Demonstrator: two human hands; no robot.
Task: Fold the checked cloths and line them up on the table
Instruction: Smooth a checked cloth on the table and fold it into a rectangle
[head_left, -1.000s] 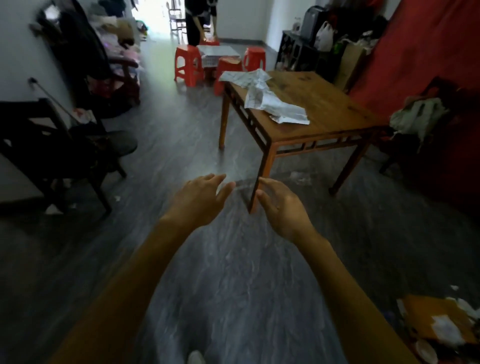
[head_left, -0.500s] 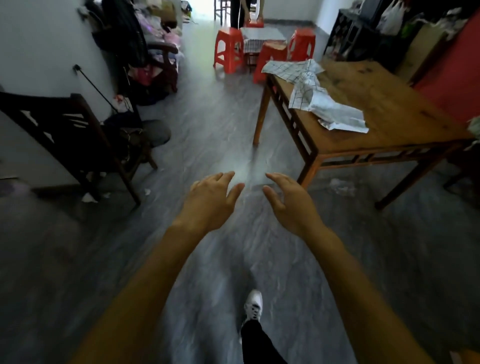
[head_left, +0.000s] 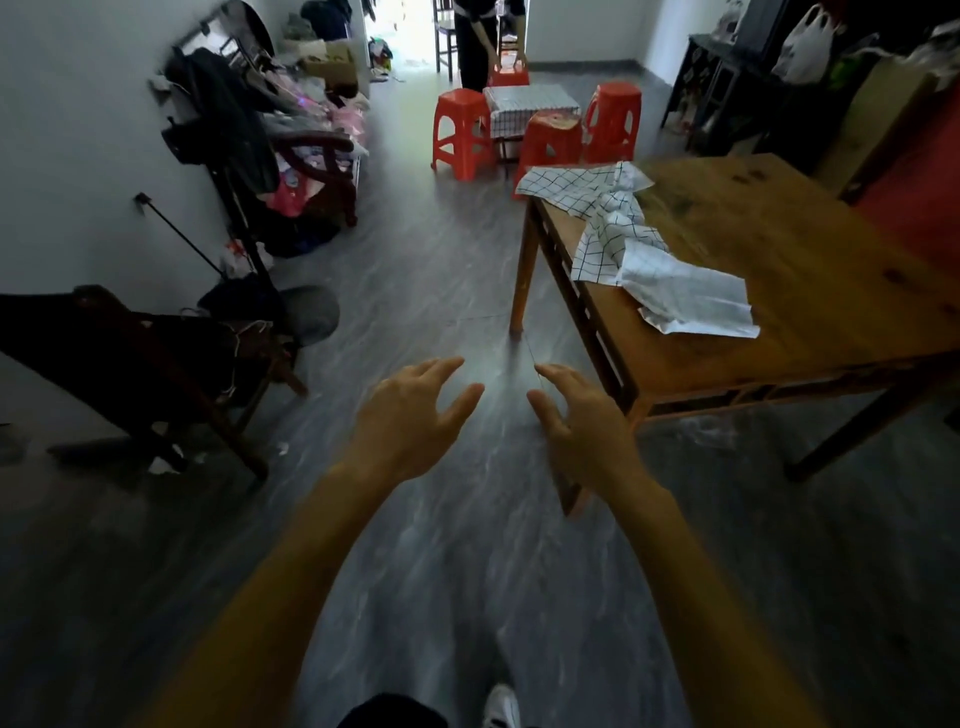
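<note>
- Presently both hands are held out over the grey floor (head_left: 426, 291), palms down, fingers spread and relaxed, holding nothing.
- Left hand (head_left: 410, 421) and right hand (head_left: 582, 428) sit side by side with a gap between the thumbs.
- Checked cloths (head_left: 631, 244) lie unfolded in a crumpled run along the left edge of the wooden table (head_left: 810, 270), ahead and to the right of the right hand, well apart from both hands.
- Far cloth is spread flat at the table's far left corner; the nearest one lies rumpled, pale side up.
- Right hand overlaps the table's near corner leg in view; contact cannot be told.
- Versus the frame half a second back: table and cloths appear larger and nearer; hands keep the same open pose.
- Red plastic stools (head_left: 462, 132) ring a small checked-topped table (head_left: 530, 101) beyond; another person (head_left: 480, 36) bends over a stool there.
- Dark wooden chair (head_left: 135, 358) at left; white shoe (head_left: 501, 709) at bottom edge.
</note>
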